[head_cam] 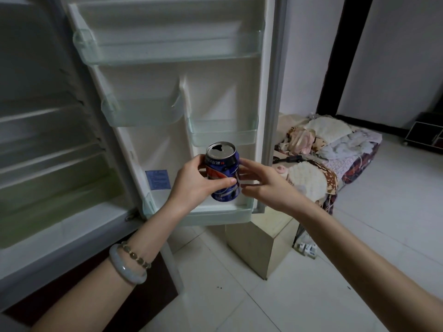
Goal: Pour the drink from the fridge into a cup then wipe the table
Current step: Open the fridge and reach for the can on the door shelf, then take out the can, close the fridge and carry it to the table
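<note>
My left hand [199,185] wraps the opened can [224,174] by the fridge door [215,97], my right hand [266,185] straight-fingered, seemingly just touching it; pouring and wiping remain.

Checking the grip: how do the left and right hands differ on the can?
The left hand wraps the Pepsi can, thumb across its front; the right hand only touches its side with straighter fingers. The left wrist wears bracelets; the right is bare. Both touch the can.
</note>
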A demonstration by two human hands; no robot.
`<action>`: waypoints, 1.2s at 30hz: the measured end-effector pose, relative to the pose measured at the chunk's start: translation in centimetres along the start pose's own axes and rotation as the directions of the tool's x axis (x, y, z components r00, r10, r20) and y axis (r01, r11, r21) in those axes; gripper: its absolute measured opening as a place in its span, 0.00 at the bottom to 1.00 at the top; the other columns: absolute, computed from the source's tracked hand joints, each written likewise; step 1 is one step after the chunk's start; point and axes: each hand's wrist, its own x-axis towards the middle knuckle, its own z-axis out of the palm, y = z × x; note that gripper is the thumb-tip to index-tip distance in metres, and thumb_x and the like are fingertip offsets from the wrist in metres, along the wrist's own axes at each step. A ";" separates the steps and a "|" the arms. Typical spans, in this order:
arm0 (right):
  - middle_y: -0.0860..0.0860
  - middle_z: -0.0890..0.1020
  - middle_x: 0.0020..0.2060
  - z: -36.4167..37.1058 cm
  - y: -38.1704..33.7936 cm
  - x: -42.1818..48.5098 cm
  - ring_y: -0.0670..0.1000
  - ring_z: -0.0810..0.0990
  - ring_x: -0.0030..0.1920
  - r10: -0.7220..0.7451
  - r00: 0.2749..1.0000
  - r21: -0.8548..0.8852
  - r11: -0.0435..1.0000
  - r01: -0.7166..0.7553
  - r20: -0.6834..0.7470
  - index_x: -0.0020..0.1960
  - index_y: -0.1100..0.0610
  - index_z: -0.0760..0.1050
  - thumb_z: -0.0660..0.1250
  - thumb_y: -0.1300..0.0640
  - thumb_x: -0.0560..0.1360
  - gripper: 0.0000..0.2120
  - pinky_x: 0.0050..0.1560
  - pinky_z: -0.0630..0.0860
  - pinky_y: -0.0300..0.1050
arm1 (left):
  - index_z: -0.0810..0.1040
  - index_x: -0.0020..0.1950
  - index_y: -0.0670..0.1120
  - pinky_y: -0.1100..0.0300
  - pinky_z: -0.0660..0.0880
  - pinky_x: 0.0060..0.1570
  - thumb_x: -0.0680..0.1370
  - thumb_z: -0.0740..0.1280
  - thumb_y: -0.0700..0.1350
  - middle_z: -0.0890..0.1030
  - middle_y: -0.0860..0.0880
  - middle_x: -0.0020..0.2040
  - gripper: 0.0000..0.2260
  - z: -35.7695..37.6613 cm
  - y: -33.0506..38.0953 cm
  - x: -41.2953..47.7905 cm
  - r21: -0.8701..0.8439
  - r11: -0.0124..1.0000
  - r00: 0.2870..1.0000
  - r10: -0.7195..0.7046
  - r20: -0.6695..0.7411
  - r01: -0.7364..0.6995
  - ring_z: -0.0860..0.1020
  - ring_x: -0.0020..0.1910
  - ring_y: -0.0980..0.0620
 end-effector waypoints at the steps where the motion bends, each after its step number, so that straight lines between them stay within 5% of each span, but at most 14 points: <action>1: 0.48 0.76 0.59 -0.1 0.2 0.0 0.45 0.74 0.59 -0.004 1.000 -0.001 1.000 0.004 0.005 0.68 0.46 0.63 0.65 0.68 0.74 0.29 0.61 0.73 0.42 | 0.77 0.55 0.51 0.56 0.77 0.54 0.60 0.79 0.53 0.82 0.56 0.49 0.26 0.2 0.0 -0.1 0.005 1.000 1.000 -0.004 0.001 0.004 0.79 0.51 0.57; 9: 0.52 0.77 0.61 -3.4 3.1 0.8 0.47 0.76 0.60 -0.027 0.998 0.019 0.999 0.026 0.063 0.67 0.47 0.66 0.64 0.70 0.74 0.28 0.63 0.72 0.46 | 0.76 0.55 0.52 0.61 0.74 0.52 0.61 0.80 0.52 0.81 0.57 0.50 0.25 3.0 1.3 0.1 0.051 0.998 0.998 -0.032 -0.059 0.035 0.78 0.52 0.59; 19: 0.49 0.77 0.60 -11.6 8.7 2.0 0.45 0.75 0.59 -0.070 0.982 -0.010 0.997 0.073 0.178 0.70 0.52 0.66 0.62 0.70 0.73 0.28 0.59 0.73 0.37 | 0.76 0.55 0.51 0.67 0.70 0.47 0.61 0.80 0.50 0.80 0.57 0.49 0.25 11.0 4.0 1.8 0.069 0.992 0.976 -0.093 -0.197 0.108 0.77 0.50 0.60; 29: 0.52 0.73 0.66 -17.7 16.5 7.1 0.50 0.72 0.65 -0.061 0.998 0.044 0.997 0.061 0.001 0.71 0.55 0.65 0.61 0.67 0.70 0.30 0.65 0.71 0.54 | 0.77 0.54 0.49 0.64 0.73 0.47 0.61 0.80 0.50 0.82 0.56 0.47 0.24 17.5 5.9 2.6 0.007 0.980 0.917 -0.183 -0.354 0.199 0.79 0.48 0.59; 36: 0.55 0.64 0.72 -18.1 17.7 12.3 0.53 0.63 0.71 0.013 0.997 0.067 0.998 -0.008 -0.077 0.75 0.55 0.54 0.64 0.65 0.73 0.35 0.70 0.65 0.54 | 0.78 0.54 0.49 0.65 0.72 0.48 0.61 0.81 0.50 0.82 0.56 0.47 0.24 18.2 7.1 2.6 0.069 0.971 0.903 -0.186 -0.387 0.229 0.79 0.48 0.60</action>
